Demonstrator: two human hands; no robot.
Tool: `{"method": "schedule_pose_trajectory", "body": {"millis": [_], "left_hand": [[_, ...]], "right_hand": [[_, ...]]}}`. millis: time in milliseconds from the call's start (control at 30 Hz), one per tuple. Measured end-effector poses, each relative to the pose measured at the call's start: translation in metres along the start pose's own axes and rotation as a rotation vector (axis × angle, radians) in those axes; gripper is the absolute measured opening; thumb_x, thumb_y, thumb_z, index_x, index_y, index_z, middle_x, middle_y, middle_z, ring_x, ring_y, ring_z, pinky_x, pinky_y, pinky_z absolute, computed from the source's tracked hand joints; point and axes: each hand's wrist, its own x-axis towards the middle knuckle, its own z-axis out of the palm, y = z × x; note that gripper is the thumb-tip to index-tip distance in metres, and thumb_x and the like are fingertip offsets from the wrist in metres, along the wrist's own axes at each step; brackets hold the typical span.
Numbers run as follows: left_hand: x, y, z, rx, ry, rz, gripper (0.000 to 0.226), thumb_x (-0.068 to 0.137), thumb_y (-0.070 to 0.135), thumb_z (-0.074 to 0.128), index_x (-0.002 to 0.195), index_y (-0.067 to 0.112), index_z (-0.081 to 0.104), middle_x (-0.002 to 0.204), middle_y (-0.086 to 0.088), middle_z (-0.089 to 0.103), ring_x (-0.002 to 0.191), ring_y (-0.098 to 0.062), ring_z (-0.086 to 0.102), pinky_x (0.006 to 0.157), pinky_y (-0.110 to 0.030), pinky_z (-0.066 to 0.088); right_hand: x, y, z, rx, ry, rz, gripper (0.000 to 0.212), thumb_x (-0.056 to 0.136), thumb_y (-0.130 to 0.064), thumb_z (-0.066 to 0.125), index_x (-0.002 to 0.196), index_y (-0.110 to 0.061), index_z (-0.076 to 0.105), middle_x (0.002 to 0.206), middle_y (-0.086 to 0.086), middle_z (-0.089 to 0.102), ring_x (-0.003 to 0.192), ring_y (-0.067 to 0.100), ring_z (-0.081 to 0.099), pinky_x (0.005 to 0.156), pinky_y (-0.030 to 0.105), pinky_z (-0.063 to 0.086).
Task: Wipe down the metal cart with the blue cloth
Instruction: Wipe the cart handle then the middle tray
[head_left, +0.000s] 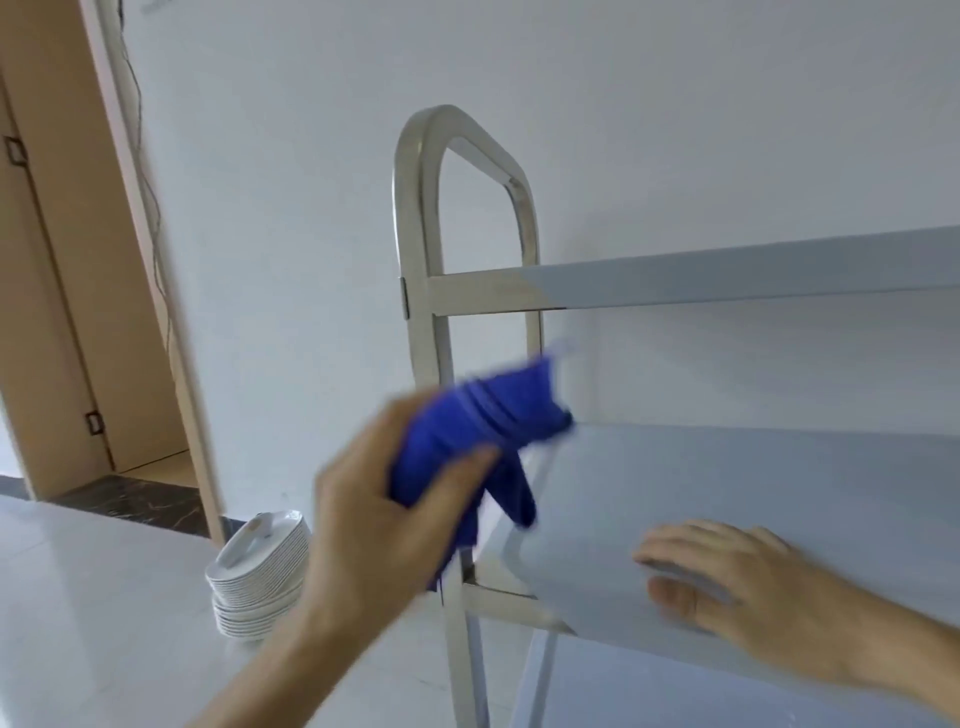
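— Where's the wiping at?

— On the one metal cart, at the middle shelf's left end. Sweep along the rim toward the post, pressing evenly.

— Hands?

— Two. The left hand has its fingers curled tight round the single blue cloth, which looks to be touching the shelf corner, though blur hides it. The right hand lies flat, fingers spread, steadying the shelf.

— Else?

— One stack of plates on the floor.
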Motion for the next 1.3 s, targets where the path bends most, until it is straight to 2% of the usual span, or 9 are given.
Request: {"method": "schedule_pose_trajectory", "body": {"millis": [100, 167, 267, 433, 700, 867, 967, 1067, 1300], "left_hand": [[0.038, 0.006, -0.024, 0.050, 0.293, 0.025, 0.012, 0.090, 0.035, 0.063, 0.100, 0.036, 0.058, 0.074, 0.015, 0.068, 0.056, -0.005, 0.065, 0.050, -0.020, 0.053], [0.062, 0.006, -0.029, -0.048, 0.369, -0.051, 0.012, 0.095, 0.039, 0.059, 0.104, 0.034, 0.053, 0.078, 0.005, 0.069, 0.062, -0.019, 0.068, 0.054, -0.035, 0.058], [0.079, -0.007, -0.007, -0.082, 0.354, -0.169, 0.032, 0.094, 0.051, 0.053, 0.118, 0.030, 0.054, 0.100, -0.007, 0.066, 0.086, -0.030, 0.066, 0.075, -0.053, 0.056], [0.048, -0.031, 0.045, 0.388, 0.136, -0.064, 0.048, 0.096, 0.060, 0.021, 0.145, 0.060, 0.020, 0.144, 0.014, 0.037, 0.098, -0.014, 0.058, 0.070, -0.027, 0.045], [-0.024, -0.078, 0.047, 0.538, 0.065, -0.013, 0.056, 0.097, 0.036, 0.042, 0.150, 0.045, 0.024, 0.135, -0.001, 0.047, 0.081, -0.018, 0.061, 0.056, -0.032, 0.052], [-0.054, -0.093, 0.039, 0.459, -0.043, -0.050, 0.060, 0.088, 0.037, 0.047, 0.144, 0.051, 0.029, 0.128, 0.002, 0.050, 0.084, -0.013, 0.059, 0.065, -0.033, 0.056], [-0.016, -0.077, 0.042, 0.341, 0.035, -0.067, 0.072, 0.086, 0.039, 0.052, 0.144, 0.061, 0.017, 0.131, 0.003, 0.052, 0.097, -0.007, 0.056, 0.079, -0.034, 0.053], [0.042, -0.061, 0.045, 0.287, 0.179, -0.121, 0.086, 0.086, 0.035, 0.059, 0.145, 0.064, 0.003, 0.110, 0.007, 0.065, 0.079, -0.008, 0.063, 0.073, -0.035, 0.056], [0.048, -0.067, 0.047, 0.177, 0.270, -0.224, 0.064, 0.085, 0.043, 0.061, 0.144, 0.039, 0.036, 0.090, 0.033, 0.063, 0.081, 0.004, 0.063, 0.064, -0.006, 0.046]], "right_hand": [[-0.002, -0.002, 0.010, 0.006, -0.053, 0.006, 0.080, 0.056, -0.102, -0.012, 0.126, -0.078, 0.017, 0.130, -0.060, -0.002, 0.144, -0.015, -0.003, 0.123, 0.035, 0.006], [-0.003, -0.005, 0.008, 0.050, -0.070, 0.045, 0.074, 0.051, -0.103, -0.015, 0.117, -0.083, 0.013, 0.131, -0.059, -0.004, 0.146, -0.012, -0.006, 0.123, 0.036, 0.003], [-0.001, -0.010, 0.006, 0.011, -0.086, 0.061, 0.088, 0.041, -0.103, -0.022, 0.118, -0.080, 0.013, 0.133, -0.057, -0.008, 0.145, -0.012, -0.006, 0.123, 0.035, 0.004], [0.003, -0.006, 0.004, -0.037, -0.080, 0.054, 0.093, 0.061, -0.093, -0.008, 0.145, -0.061, 0.019, 0.152, -0.045, 0.001, 0.149, -0.007, -0.004, 0.123, 0.036, 0.002], [0.003, 0.003, 0.008, -0.030, -0.107, 0.033, 0.107, 0.053, -0.101, -0.015, 0.148, -0.062, 0.015, 0.149, -0.047, -0.006, 0.149, -0.006, -0.011, 0.125, 0.037, -0.002], [0.001, -0.003, 0.007, -0.040, -0.132, 0.034, 0.094, 0.065, -0.091, -0.004, 0.150, -0.057, 0.017, 0.151, -0.045, -0.004, 0.151, -0.003, -0.012, 0.125, 0.039, -0.003], [0.000, -0.001, 0.004, -0.029, -0.119, 0.033, 0.096, 0.063, -0.093, -0.006, 0.150, -0.057, 0.017, 0.143, -0.049, -0.004, 0.150, -0.004, -0.010, 0.125, 0.038, -0.001], [0.002, 0.003, 0.007, -0.034, -0.104, 0.030, 0.095, 0.064, -0.095, -0.008, 0.149, -0.058, 0.015, 0.142, -0.051, -0.005, 0.150, -0.005, -0.009, 0.124, 0.036, -0.001], [0.007, 0.007, 0.011, -0.023, -0.053, 0.030, 0.103, 0.057, -0.101, -0.014, 0.146, -0.059, 0.018, 0.145, -0.048, 0.007, 0.150, -0.004, 0.001, 0.123, 0.037, 0.007]]}}
